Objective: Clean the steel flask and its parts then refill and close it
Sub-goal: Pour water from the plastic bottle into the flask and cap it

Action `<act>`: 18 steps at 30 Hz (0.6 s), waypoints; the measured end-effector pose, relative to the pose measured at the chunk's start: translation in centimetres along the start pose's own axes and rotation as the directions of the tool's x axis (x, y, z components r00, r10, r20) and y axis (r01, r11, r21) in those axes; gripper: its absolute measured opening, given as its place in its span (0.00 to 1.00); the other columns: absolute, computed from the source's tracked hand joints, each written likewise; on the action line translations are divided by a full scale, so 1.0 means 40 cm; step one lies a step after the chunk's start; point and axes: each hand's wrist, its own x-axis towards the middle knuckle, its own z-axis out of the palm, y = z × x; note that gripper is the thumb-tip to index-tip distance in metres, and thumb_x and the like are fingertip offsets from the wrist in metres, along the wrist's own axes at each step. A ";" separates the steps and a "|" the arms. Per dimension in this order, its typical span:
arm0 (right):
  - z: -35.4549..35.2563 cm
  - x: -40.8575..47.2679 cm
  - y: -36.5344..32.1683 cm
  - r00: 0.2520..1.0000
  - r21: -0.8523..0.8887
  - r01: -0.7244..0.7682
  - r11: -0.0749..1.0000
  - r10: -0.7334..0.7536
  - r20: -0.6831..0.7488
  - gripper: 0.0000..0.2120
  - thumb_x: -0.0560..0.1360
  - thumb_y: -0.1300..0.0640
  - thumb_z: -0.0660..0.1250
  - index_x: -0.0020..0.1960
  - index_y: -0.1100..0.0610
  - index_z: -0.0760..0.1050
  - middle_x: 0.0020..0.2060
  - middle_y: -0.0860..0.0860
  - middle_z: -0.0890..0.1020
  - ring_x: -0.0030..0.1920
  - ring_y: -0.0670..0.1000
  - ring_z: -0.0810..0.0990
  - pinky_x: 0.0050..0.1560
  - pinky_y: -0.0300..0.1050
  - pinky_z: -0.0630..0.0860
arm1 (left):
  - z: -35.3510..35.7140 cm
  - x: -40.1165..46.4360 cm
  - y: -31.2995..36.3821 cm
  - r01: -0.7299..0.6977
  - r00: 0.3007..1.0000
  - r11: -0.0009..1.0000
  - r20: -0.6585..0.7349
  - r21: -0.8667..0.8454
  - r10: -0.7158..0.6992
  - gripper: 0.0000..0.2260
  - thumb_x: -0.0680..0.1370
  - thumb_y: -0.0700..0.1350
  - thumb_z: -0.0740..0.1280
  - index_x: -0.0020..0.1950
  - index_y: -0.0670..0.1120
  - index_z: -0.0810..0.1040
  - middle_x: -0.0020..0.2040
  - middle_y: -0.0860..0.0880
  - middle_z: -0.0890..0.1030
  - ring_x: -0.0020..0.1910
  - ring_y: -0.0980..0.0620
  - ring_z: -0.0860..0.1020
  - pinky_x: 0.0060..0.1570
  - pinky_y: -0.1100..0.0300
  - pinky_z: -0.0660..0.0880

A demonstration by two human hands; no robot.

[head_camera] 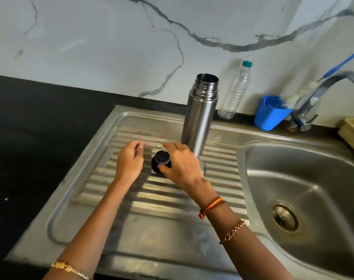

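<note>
Gripped black stopper (161, 161) on drainboard (172, 190) with right hand (182, 166), fingers curled round it. Left hand (129, 162) loosely curled, empty. Flask (200, 114) upright, uncapped.

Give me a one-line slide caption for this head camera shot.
Right hand grips the black stopper on the draining board; open steel flask stands behind.

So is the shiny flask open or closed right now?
Open. The steel flask stands upright on the draining board with its threaded mouth bare; the right hand grips the black stopper beside it.
</note>
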 end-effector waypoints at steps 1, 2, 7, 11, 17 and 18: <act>0.010 0.012 -0.014 0.999 -0.021 -0.028 0.999 0.029 0.037 0.27 0.73 0.52 0.68 0.68 0.58 0.64 0.63 0.57 0.72 0.64 0.58 0.69 0.57 0.50 0.71 | -0.003 0.002 -0.009 0.054 0.998 0.997 0.027 -0.059 -0.052 0.11 0.80 0.40 0.58 0.57 0.41 0.77 0.54 0.45 0.80 0.54 0.48 0.77 0.50 0.58 0.72; 0.020 0.023 -0.023 0.995 -0.032 -0.062 0.998 0.064 0.074 0.29 0.72 0.51 0.70 0.68 0.59 0.64 0.63 0.57 0.72 0.64 0.59 0.69 0.57 0.51 0.71 | -0.003 0.003 -0.017 0.092 0.995 0.990 0.039 -0.106 -0.089 0.11 0.80 0.40 0.58 0.57 0.42 0.77 0.54 0.45 0.80 0.54 0.47 0.77 0.52 0.54 0.74; 0.055 0.050 -0.042 0.979 -0.098 -0.148 0.984 0.160 0.125 0.27 0.69 0.50 0.73 0.61 0.62 0.68 0.57 0.58 0.76 0.58 0.59 0.74 0.53 0.50 0.72 | -0.012 0.009 -0.021 0.125 0.992 0.979 0.047 -0.163 -0.119 0.10 0.80 0.40 0.59 0.55 0.43 0.78 0.53 0.47 0.80 0.51 0.50 0.77 0.54 0.50 0.75; 0.040 0.038 -0.022 0.991 0.030 -0.134 0.991 0.134 -0.004 0.22 0.65 0.51 0.75 0.55 0.59 0.74 0.51 0.56 0.79 0.53 0.57 0.77 0.49 0.47 0.72 | -0.020 0.031 0.006 0.079 0.996 0.969 0.063 -0.234 -0.066 0.08 0.80 0.43 0.59 0.53 0.48 0.77 0.50 0.51 0.79 0.51 0.52 0.76 0.55 0.49 0.75; -0.129 -0.032 0.018 0.909 0.539 -0.021 0.842 0.241 -0.339 0.27 0.59 0.60 0.79 0.57 0.50 0.78 0.46 0.44 0.80 0.48 0.43 0.78 0.52 0.33 0.71 | -0.033 0.069 0.118 -0.084 0.988 0.934 0.096 -0.346 0.124 0.05 0.77 0.46 0.64 0.53 0.50 0.77 0.48 0.54 0.79 0.50 0.55 0.77 0.54 0.56 0.76; -0.164 -0.039 0.037 0.897 0.590 -0.001 0.807 0.262 -0.355 0.28 0.59 0.62 0.78 0.57 0.48 0.78 0.44 0.43 0.80 0.47 0.43 0.78 0.53 0.37 0.73 | -0.031 0.081 0.147 -0.120 0.982 0.926 0.097 -0.358 0.164 0.07 0.77 0.46 0.65 0.54 0.49 0.77 0.50 0.53 0.79 0.51 0.57 0.76 0.54 0.62 0.75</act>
